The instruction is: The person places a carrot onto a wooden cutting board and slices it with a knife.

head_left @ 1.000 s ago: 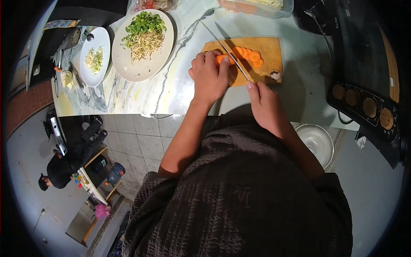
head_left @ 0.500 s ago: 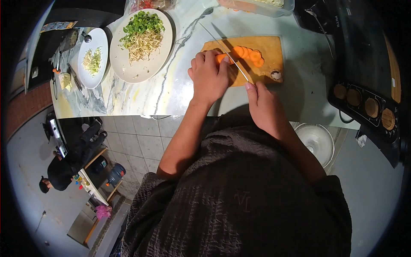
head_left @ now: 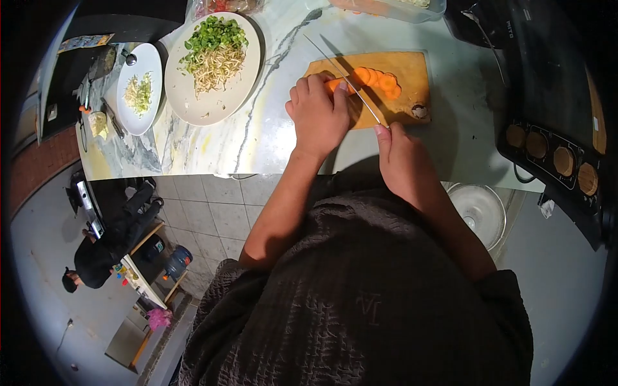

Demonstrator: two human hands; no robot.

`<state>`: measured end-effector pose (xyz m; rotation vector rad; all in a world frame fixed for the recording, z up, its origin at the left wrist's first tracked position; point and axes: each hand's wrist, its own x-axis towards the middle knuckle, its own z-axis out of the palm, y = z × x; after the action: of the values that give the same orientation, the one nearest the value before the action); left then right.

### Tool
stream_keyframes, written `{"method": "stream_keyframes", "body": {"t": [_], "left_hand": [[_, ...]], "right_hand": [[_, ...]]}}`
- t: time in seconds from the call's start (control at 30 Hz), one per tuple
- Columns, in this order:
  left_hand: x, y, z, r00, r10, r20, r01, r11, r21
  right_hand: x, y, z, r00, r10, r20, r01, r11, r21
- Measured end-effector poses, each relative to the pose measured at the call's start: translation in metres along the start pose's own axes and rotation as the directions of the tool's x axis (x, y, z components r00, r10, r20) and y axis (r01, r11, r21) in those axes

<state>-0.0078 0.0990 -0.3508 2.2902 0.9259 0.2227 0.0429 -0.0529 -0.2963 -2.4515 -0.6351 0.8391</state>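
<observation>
My left hand is closed around an orange carrot at the left side of a wooden cutting board. In my right hand is the handle of a long knife. Its blade slants up and left across the carrot, just right of my left fingers. Several round carrot slices lie overlapping on the board to the right of the blade. A small pale piece rests near the board's lower right corner.
Left on the marble counter are a round plate of greens and sprouts and an oval plate of chopped bits. A plastic container stands behind the board, a black stove at right. A person is far left.
The view has shifted slightly, with the board now a little farther right. Both hands keep their hold, and the knife stays across the carrot.
</observation>
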Motion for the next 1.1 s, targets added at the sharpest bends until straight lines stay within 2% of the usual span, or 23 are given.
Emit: {"method": "stream_keyframes", "body": {"t": [0.37, 0.43, 0.67, 0.83, 1.1], "left_hand": [[0.002, 0.001, -0.002, 1.000, 0.004, 0.016, -0.004, 1.000, -0.011], [0.004, 0.002, -0.002, 1.000, -0.001, 0.025, 0.001, 1.000, -0.008], [0.003, 0.003, -0.003, 1.000, 0.013, 0.018, -0.013, 0.999, -0.038], [0.003, 0.002, -0.003, 0.999, 0.010, 0.039, -0.008, 0.998, -0.064], [0.001, 0.000, 0.001, 1.000, 0.030, -0.004, -0.030, 0.998, -0.051]], "right_hand": [[-0.007, 0.009, -0.002, 1.000, -0.027, 0.014, 0.027, 1.000, 0.011], [-0.002, 0.006, -0.001, 0.999, 0.016, 0.030, -0.016, 1.000, 0.005], [0.007, 0.005, -0.003, 0.997, 0.015, 0.073, -0.016, 1.000, 0.002], [0.007, 0.010, -0.011, 0.993, -0.018, 0.117, 0.012, 0.999, 0.051], [0.016, 0.014, -0.003, 0.994, -0.058, 0.091, 0.052, 0.996, 0.074]]}}
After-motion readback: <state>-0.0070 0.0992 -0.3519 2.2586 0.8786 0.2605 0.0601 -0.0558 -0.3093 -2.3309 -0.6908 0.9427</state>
